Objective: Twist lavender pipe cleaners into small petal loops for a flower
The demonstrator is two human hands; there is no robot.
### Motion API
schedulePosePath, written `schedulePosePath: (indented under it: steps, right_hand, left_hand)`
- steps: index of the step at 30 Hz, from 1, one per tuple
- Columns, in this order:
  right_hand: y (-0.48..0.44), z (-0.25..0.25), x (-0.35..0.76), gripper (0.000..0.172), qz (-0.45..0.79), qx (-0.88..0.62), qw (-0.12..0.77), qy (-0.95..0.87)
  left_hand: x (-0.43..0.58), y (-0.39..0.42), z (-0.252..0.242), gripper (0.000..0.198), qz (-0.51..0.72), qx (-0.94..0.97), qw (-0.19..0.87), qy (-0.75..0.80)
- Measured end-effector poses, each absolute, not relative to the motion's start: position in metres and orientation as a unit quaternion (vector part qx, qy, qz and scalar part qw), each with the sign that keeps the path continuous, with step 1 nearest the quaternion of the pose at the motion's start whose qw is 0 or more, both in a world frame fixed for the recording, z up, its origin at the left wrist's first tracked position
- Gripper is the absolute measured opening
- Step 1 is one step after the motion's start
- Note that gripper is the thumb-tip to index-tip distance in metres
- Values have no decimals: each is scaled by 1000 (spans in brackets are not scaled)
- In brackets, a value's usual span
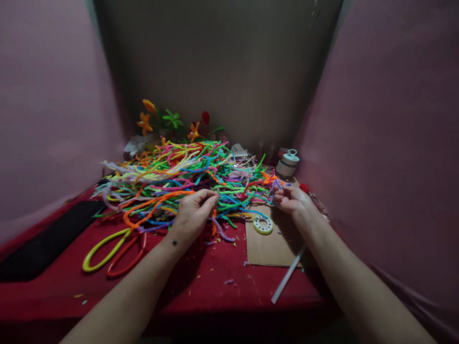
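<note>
A big heap of multicoloured pipe cleaners (172, 177) spreads over the red cloth. In front of its near edge is my left hand (195, 212), thumb and fingers pinched together. What it holds, if anything, is too small to make out. My right hand (292, 203) is closed above the cardboard, its fingertips around a fuzzy purple pipe cleaner piece (277, 185). Under my left forearm, partly hidden, lie scissors with one yellow and one red handle (126, 255); pipe cleaners cover their blades.
A white-and-yellow ring (263, 224) lies on a cardboard sheet (260, 251), with a translucent stick (289, 274) across its edge. A white-capped bottle (287, 165) stands behind. Pipe-cleaner flowers (145, 123) are at the back, a black strip (53, 236) at left. Pink curtains (390, 143) flank both sides.
</note>
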State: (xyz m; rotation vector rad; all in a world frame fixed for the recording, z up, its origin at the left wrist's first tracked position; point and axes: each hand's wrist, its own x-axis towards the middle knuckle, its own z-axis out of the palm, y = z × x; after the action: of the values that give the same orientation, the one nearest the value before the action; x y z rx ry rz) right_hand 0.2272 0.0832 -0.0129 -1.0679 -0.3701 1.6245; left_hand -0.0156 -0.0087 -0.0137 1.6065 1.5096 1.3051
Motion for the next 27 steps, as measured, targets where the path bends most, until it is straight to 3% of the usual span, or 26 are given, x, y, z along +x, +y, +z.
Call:
schedulePosePath:
  steps: [6, 9, 11, 13, 16, 19, 23, 27]
  right_hand:
    - [60, -6, 210, 17, 674, -426, 554, -240]
    - [33, -2, 181, 7, 661, -411, 532, -333]
    - [14, 0, 156, 7, 592, -428, 399, -554]
    - [0, 0, 132, 8, 440, -442, 259, -738]
    - [-9, -9, 103, 19, 174, -484, 180, -839]
    - [-6, -21, 93, 21, 96, -494, 118, -856]
    - [4, -29, 104, 18, 108, -491, 208, -839]
    - [14, -21, 119, 10, 292, -446, 358, -766]
  left_hand:
    - [-39, -4, 4, 19, 543, 554, 280, 565]
    - [-59, -3, 16, 18, 499, 583, 264, 585]
    - [-70, -2, 20, 17, 448, 622, 270, 582]
    - [-77, -1, 19, 17, 410, 649, 287, 573]
    - [-80, 0, 9, 15, 376, 656, 327, 567]
    - [-78, 1, -2, 14, 355, 657, 366, 555]
    - [-77, 0, -9, 17, 389, 644, 364, 549]
    - [-76, -4, -6, 25, 434, 640, 348, 530]
